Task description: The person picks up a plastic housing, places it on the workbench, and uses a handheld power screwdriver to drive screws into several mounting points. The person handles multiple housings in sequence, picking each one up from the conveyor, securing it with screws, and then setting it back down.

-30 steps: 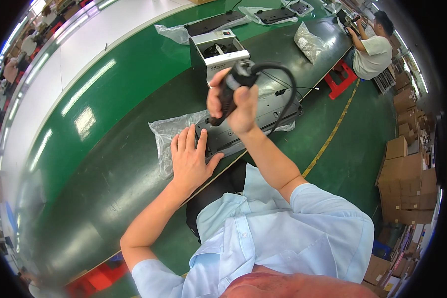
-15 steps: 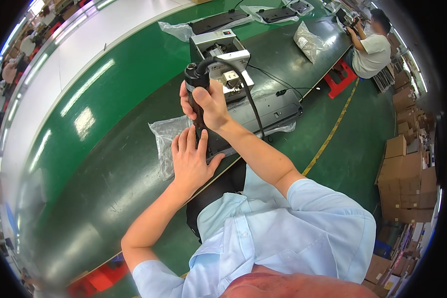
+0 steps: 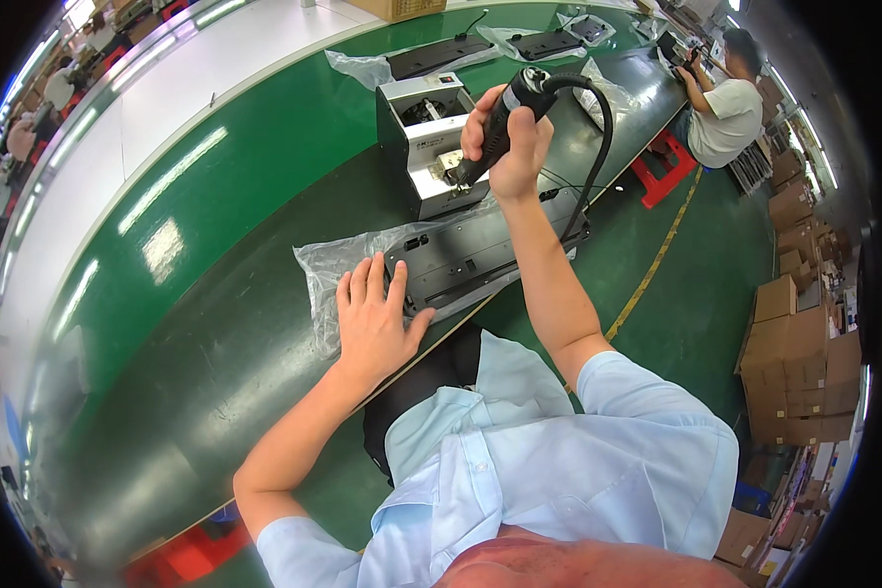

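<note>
My R hand (image 3: 515, 149) is wrapped tight round the driver (image 3: 498, 129), abt upper centre of the frame; it's tilted, tip pointing lower L at the front of the box (image 3: 443, 139). Can't tell if the tip touches. My L hand (image 3: 374, 316), left of centre, lies palm down w/ fingers out straight, tips at the L end of the panel (image 3: 468, 257), gripping nothing.

What could go wrong, I'd say: a sideways knock of the tip vs the box could jar whatever sits at its front. The cable (image 3: 610, 132) loops down near the panel's R end, so a hard pull might snag it and drag things askew. The panel lies on a loose bag (image 3: 325, 279) over a glossy bench (image 3: 201, 402); w/ only light L-hand contact, a push could make it slide. If the tip dropped by the L end, my fingers are close enough to get poked, & a skid could scratch the black face.

Panel's mid-frame, flat, slanting lower L to upper R. Long, dark, mostly dull, w/ rounded corners, small holes, a couple of cutouts nr its upper L corner & a long groove along my side. My R forearm hides part of its R half.
</note>
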Demonstrator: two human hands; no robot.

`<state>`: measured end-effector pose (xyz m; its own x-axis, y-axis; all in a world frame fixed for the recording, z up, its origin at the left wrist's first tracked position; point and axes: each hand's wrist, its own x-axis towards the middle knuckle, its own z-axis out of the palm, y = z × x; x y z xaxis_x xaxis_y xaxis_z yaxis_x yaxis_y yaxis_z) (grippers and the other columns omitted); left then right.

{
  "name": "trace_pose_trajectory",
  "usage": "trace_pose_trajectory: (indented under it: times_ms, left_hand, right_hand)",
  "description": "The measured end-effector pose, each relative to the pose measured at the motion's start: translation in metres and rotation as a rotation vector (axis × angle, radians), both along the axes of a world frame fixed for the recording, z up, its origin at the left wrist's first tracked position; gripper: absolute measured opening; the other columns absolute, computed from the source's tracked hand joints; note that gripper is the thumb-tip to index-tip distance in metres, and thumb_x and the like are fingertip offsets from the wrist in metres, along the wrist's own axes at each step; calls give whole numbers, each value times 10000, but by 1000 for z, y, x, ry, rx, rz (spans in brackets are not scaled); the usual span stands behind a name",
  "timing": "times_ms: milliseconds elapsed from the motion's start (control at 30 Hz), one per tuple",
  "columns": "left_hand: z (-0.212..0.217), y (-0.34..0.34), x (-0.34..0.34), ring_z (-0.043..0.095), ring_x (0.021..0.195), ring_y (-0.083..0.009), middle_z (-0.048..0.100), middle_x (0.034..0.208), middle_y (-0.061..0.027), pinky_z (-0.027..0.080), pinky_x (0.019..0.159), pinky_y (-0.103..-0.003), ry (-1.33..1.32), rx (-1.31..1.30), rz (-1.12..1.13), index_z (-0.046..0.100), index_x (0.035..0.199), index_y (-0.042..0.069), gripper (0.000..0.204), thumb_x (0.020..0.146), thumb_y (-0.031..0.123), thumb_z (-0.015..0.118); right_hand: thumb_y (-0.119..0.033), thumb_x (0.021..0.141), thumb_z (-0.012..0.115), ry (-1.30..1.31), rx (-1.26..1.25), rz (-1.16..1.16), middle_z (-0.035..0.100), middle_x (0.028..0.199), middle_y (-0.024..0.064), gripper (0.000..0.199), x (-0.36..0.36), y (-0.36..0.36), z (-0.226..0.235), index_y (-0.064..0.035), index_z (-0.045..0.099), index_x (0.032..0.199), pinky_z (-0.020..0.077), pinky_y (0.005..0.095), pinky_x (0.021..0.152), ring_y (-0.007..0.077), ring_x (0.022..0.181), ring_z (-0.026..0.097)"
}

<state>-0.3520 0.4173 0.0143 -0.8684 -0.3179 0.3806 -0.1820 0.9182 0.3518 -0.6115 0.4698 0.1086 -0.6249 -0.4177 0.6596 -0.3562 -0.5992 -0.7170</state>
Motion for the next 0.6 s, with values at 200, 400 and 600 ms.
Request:
trace_pose_trajectory:
  times_ms: [200,400,600]
  left_hand:
    - [2,2,2,409,1401,-444,458,1500,-270,282,1173,-597,-84,35,6,505,1449,10,845,766,368,848]
    - [4,0,0,415,1397,-441,475,1487,-258,295,1161,-597,-61,39,10,540,1416,16,816,750,360,861]
    - [-1,-2,-3,446,1372,-437,507,1449,-276,305,1151,-604,-29,58,-1,596,1373,13,773,735,357,863]
  right_hand:
    - [-721,953,539,-126,59,166,533,652,88,751,38,36,-16,14,528,1106,442,304,495,157,506,504]
    - [-772,868,632,-217,158,470,544,645,77,824,104,47,-23,0,508,1125,443,309,496,155,517,518]
    - [-745,820,722,-324,166,546,543,646,77,820,123,34,-36,15,510,1043,402,269,466,139,506,503]
